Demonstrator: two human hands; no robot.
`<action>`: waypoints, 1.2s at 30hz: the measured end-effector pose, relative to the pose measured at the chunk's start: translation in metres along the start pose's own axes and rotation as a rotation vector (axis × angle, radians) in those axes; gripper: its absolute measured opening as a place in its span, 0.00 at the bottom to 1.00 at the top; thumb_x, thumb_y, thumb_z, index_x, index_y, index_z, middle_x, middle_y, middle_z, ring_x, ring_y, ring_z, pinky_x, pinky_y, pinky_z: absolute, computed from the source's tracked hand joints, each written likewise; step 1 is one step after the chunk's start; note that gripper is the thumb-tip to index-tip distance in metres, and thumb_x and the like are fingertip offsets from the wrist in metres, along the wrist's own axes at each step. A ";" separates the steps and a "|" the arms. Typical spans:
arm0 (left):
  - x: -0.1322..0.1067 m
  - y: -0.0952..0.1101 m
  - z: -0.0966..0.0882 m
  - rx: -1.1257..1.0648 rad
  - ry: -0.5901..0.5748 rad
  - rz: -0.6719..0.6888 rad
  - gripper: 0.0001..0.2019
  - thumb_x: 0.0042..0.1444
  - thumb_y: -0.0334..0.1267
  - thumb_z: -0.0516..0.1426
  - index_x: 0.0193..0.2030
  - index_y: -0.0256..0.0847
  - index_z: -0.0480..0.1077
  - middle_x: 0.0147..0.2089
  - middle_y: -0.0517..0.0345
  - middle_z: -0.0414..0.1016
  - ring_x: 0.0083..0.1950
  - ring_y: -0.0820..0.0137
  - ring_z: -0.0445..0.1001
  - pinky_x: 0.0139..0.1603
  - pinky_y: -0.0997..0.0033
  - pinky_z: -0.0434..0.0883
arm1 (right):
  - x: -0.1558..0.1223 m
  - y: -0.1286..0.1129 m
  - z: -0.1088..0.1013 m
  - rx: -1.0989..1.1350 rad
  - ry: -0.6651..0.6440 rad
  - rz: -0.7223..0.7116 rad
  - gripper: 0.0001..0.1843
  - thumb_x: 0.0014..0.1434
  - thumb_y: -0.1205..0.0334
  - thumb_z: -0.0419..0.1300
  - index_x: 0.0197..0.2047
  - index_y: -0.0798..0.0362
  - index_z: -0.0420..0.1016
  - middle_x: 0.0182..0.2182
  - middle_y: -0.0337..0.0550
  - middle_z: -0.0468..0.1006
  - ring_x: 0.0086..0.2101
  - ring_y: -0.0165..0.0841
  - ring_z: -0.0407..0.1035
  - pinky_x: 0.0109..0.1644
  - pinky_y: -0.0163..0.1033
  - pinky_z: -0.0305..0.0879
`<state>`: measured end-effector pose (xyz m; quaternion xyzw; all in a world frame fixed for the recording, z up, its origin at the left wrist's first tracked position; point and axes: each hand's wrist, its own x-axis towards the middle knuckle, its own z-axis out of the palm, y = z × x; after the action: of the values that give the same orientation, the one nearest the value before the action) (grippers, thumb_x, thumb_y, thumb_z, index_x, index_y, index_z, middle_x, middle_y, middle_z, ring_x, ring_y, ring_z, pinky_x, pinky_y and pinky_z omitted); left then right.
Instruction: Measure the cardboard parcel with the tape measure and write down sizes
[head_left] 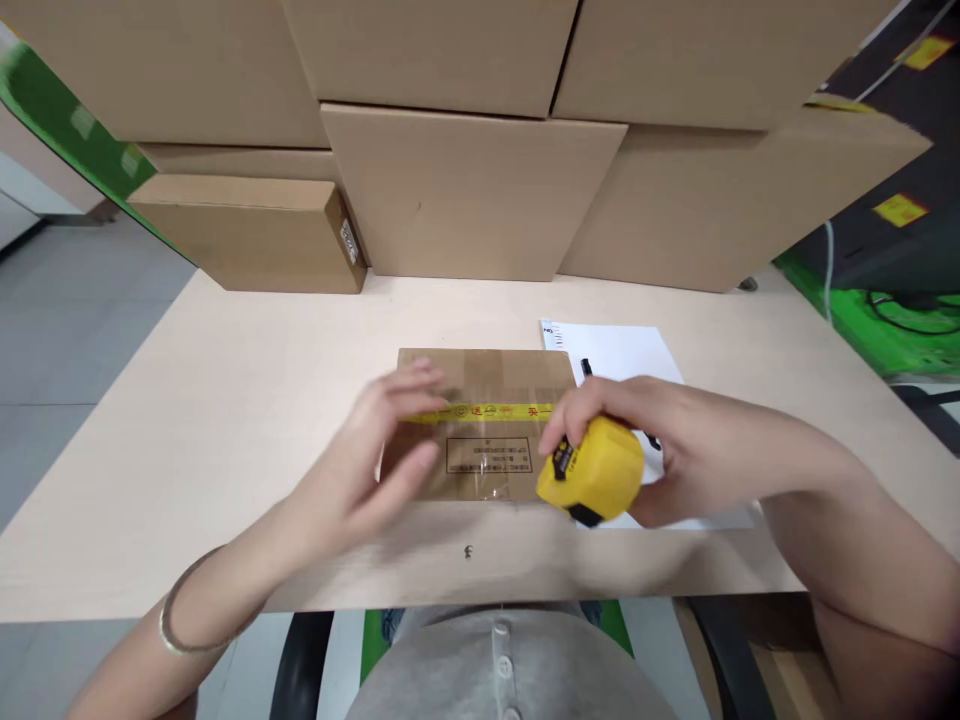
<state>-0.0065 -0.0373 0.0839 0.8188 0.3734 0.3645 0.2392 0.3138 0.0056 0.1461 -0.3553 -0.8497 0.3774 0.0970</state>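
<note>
A small cardboard box [480, 375] lies on the table in front of me. A yellow printed strip [499, 411] runs across its top, and a framed text block is printed below the strip. At the box's left end is my left hand [382, 440], thumb and fingers spread apart with nothing between them; whether it touches the box I cannot tell. My right hand [637, 420] grips a yellow tape measure [596, 465] over the box's right end. No drawn-out blade shows. Partly hidden behind that hand are a white sheet of paper [626, 345] and a black pen [586, 367].
Large cardboard boxes [480, 190] form a wall along the back of the pale table [300, 350]. A flatter carton [262, 240] stands at the back left. Chair armrests [300, 660] are below the front edge. Green matting and cables [907, 320] lie at the right.
</note>
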 end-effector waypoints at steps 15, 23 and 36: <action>-0.002 0.018 0.045 0.369 -0.389 0.415 0.17 0.69 0.30 0.53 0.60 0.44 0.73 0.68 0.37 0.73 0.71 0.50 0.72 0.67 0.50 0.73 | 0.023 0.023 0.002 0.083 -0.276 -0.255 0.23 0.52 0.77 0.60 0.49 0.47 0.73 0.50 0.45 0.77 0.46 0.37 0.75 0.50 0.43 0.72; -0.002 0.022 0.064 0.567 -0.365 0.403 0.32 0.70 0.27 0.52 0.78 0.53 0.55 0.59 0.47 0.78 0.63 0.57 0.78 0.71 0.53 0.64 | 0.032 0.031 -0.004 0.091 -0.283 -0.239 0.21 0.51 0.74 0.60 0.48 0.48 0.74 0.48 0.44 0.79 0.45 0.38 0.75 0.48 0.43 0.72; -0.001 0.022 0.061 0.647 -0.403 0.455 0.33 0.68 0.31 0.54 0.78 0.51 0.56 0.59 0.43 0.79 0.61 0.54 0.77 0.66 0.52 0.68 | 0.100 0.088 -0.061 0.209 -0.010 -0.125 0.18 0.50 0.62 0.65 0.46 0.48 0.74 0.47 0.43 0.78 0.46 0.39 0.71 0.49 0.45 0.69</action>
<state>0.0503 -0.0584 0.0600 0.9677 0.2242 0.1052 -0.0475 0.3142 0.1488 0.1160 -0.2878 -0.8266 0.4589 0.1526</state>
